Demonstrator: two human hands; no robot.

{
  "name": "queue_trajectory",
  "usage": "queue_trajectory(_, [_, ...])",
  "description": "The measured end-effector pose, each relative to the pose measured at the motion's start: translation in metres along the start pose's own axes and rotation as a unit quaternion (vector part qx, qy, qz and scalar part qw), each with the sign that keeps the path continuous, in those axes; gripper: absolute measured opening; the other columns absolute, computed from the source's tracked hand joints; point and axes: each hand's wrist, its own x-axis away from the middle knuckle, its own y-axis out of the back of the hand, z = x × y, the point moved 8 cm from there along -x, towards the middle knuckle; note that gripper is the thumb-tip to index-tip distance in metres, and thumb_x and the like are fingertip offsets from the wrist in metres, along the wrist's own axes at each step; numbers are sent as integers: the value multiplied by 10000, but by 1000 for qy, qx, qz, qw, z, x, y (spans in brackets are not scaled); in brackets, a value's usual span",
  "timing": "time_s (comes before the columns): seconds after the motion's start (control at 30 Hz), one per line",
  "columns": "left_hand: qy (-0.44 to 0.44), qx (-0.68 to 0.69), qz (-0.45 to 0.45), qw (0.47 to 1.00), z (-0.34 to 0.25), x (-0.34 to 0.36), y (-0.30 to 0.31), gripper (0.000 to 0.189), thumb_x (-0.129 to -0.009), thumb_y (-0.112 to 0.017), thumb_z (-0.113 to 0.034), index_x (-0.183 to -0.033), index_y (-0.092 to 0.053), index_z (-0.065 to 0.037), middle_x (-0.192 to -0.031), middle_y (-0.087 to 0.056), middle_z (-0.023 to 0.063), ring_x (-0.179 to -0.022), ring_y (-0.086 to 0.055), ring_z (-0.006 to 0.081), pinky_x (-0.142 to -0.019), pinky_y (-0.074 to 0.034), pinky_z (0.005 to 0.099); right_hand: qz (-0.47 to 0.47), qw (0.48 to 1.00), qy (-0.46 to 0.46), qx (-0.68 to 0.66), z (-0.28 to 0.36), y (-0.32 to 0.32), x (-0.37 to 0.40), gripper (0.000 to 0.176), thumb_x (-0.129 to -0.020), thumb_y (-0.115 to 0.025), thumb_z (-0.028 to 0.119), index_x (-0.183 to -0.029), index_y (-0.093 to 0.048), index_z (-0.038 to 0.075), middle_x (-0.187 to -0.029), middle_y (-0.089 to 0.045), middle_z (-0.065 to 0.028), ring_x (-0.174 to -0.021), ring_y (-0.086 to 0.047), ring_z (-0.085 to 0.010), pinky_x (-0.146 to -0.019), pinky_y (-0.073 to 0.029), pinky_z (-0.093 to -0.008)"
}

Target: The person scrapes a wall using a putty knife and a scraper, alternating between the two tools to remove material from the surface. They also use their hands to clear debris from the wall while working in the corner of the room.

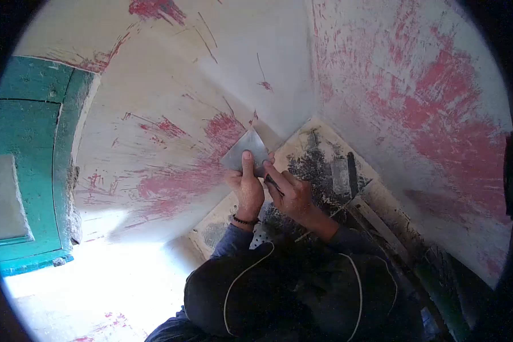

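A flat grey square plate [246, 149], like a thin sheet or broad blade, is in front of me near the wall corner. My left hand [247, 185] is closed on it, thumb flat on its face and fingers behind. At the plate's lower right corner, my right hand [293, 196] is closed, fingertips pinched close to the edge. A small dark thing shows between its fingers, too small to name, and part of it is hidden by the hand.
White walls with scraped red patches [444, 108] meet at a corner. Below is a stained, dusty surface [310, 154] with a dark strip [352, 174] on it. A green door [25, 137] stands left; a long wooden bar [385, 225] slants at the lower right.
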Motion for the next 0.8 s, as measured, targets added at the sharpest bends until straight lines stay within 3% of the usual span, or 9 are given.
queue_trajectory(0.07, [-52,-45,-4,998,-6,-5,1,348,-1044,-588,-246,-1087,-609,98,-1022,-687,152,-872,-707,239,-779,-626,374,-13,1000,3,-5,-3,-1,-3,544,-902,-704,198,-1430,-585,134,-714,-588,-75,-528,-611,-246,-449,-480,-382])
queue_trajectory(0.37, [28,38,8,999,7,1,-2,376,-1037,-604,-260,-1197,-570,78,-1086,-679,177,-930,-707,266,-813,-620,396,-5,1000,0,10,-3,3,-3,508,-919,-700,233,-1415,-605,172,-691,-569,-71,-493,-583,-238,-431,-469,-388])
queue_trajectory(0.47, [-23,32,7,999,5,-4,-7,368,-1036,-604,-251,-1203,-568,75,-1092,-674,178,-955,-699,271,-812,-617,399,-24,1000,9,3,-10,0,-3,521,-909,-710,239,-1417,-604,183,-688,-566,-69,-490,-582,-240,-435,-473,-389])
queue_trajectory(0.57, [-98,-30,8,995,-43,-20,-26,367,-1034,-611,-254,-1207,-571,66,-1088,-672,170,-981,-691,266,-801,-611,393,-54,998,43,-7,12,25,-47,554,-885,-727,233,-1423,-599,189,-687,-564,-67,-499,-587,-247,-450,-486,-395])
queue_trajectory(0.63, [-147,56,27,987,-91,-27,-52,359,-1028,-622,-257,-1185,-585,63,-1094,-670,166,-963,-692,257,-787,-607,380,-64,994,89,-12,40,52,-88,572,-869,-735,227,-1423,-598,186,-688,-568,-67,-514,-596,-255,-462,-494,-402])
queue_trajectory(0.73, [-136,93,15,986,-143,-17,-84,339,-1026,-635,-247,-1065,-631,90,-1018,-696,130,-866,-680,196,-741,-563,330,-60,992,98,-59,65,66,-111,586,-862,-732,217,-1429,-591,176,-690,-573,-69,-537,-608,-260,-471,-497,-406])
queue_trajectory(0.8, [-121,36,-5,992,-121,-16,-61,340,-1025,-632,-240,-1067,-622,98,-1017,-695,146,-859,-689,211,-751,-583,347,-49,994,70,-63,55,52,-91,584,-868,-728,214,-1433,-585,170,-692,-575,-69,-539,-608,-260,-470,-495,-404])
